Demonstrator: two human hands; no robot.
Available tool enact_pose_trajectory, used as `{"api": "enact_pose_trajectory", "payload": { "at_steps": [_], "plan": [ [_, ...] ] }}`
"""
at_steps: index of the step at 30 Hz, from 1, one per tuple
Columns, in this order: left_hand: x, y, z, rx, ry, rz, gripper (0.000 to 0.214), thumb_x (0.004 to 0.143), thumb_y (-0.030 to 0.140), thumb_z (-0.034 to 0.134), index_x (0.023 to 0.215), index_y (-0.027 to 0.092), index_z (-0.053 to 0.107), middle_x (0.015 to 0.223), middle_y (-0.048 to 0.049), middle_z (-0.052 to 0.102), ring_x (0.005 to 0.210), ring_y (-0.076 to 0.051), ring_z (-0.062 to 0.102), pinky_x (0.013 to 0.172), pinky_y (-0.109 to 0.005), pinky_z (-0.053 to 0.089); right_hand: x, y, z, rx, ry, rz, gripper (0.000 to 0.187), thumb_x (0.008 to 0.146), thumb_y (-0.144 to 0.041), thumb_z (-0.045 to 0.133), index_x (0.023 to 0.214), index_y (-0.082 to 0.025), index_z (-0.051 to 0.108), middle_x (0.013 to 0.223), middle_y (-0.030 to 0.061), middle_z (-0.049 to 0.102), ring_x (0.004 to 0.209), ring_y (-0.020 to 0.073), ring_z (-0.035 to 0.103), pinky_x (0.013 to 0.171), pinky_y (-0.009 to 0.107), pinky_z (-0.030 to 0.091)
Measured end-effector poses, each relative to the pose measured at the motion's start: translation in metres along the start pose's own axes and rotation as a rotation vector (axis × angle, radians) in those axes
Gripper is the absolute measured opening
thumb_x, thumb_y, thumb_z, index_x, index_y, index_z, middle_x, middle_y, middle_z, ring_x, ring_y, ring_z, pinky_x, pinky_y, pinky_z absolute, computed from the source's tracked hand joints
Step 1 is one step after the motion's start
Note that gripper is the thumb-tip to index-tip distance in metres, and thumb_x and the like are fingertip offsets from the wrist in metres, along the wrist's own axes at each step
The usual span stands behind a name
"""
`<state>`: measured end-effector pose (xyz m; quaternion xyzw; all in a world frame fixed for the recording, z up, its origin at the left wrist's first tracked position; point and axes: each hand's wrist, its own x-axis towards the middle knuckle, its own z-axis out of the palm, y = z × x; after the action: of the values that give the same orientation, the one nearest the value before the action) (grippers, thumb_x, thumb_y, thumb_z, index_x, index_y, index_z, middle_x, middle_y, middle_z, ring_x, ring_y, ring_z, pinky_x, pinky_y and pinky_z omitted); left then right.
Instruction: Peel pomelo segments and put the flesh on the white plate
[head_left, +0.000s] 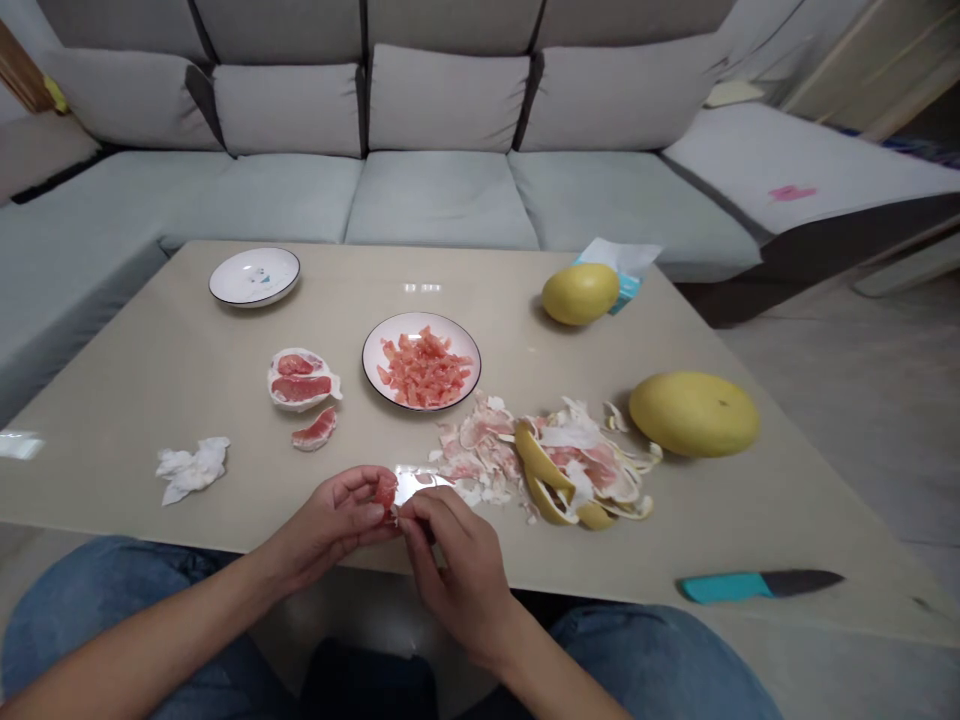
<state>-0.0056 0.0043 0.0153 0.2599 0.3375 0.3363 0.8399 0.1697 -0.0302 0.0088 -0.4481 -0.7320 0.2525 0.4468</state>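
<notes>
My left hand (341, 522) is closed around a small red pomelo segment (385, 490), just above the near edge of the table. Thumb and fingers of my right hand (450, 560) pinch together at the segment's right side, on what looks like a bit of its pale membrane; the fingertips partly hide it. Beyond my hands, a white plate (373, 378) with a dark rim holds a heap of peeled pink pulp pieces (427, 368). Left of it lie a partly peeled pomelo chunk (301, 382) in white pith and a loose segment (315, 430).
Pomelo peel and membrane scraps (577, 465) lie right of my hands. Two whole pomelos (694, 413) sit farther right, one by a tissue pack (628, 290). A teal-handled knife (757, 584) rests near the right edge. A crumpled tissue (193, 470) and second plate (253, 280) are left.
</notes>
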Motion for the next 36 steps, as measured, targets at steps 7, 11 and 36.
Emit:
{"api": "enact_pose_trajectory", "payload": {
  "at_steps": [7,11,36],
  "plan": [
    [-0.001,-0.002,-0.005,0.018,0.031,-0.028,0.034,0.084,0.021,0.067,0.117,0.016,0.064,0.111,-0.0113,0.066,0.104,-0.022,0.062,0.096,-0.041,0.048,0.001,0.004,-0.001,-0.036,0.007,0.012,0.015,0.09,-0.01,0.046,0.095,-0.021,0.056,0.086,0.0062,0.061,0.079,0.0186,0.057,0.068,0.029,0.046],
    [-0.001,-0.001,-0.003,-0.008,-0.016,-0.029,0.032,0.087,0.023,0.063,0.118,0.015,0.063,0.112,-0.0128,0.068,0.106,-0.023,0.062,0.097,-0.043,0.047,0.004,0.006,-0.003,-0.048,0.024,0.016,0.016,0.09,-0.009,0.046,0.094,-0.021,0.056,0.085,0.0056,0.061,0.078,0.0183,0.057,0.068,0.029,0.046],
    [-0.003,0.003,0.001,0.002,-0.004,0.028,0.026,0.081,0.023,0.069,0.105,0.017,0.061,0.101,-0.0088,0.066,0.094,-0.02,0.063,0.09,-0.04,0.05,0.008,0.008,-0.01,-0.058,-0.007,0.055,0.014,0.092,-0.013,0.045,0.086,-0.02,0.054,0.082,0.0047,0.059,0.076,0.0175,0.055,0.068,0.029,0.045]
  ]
}}
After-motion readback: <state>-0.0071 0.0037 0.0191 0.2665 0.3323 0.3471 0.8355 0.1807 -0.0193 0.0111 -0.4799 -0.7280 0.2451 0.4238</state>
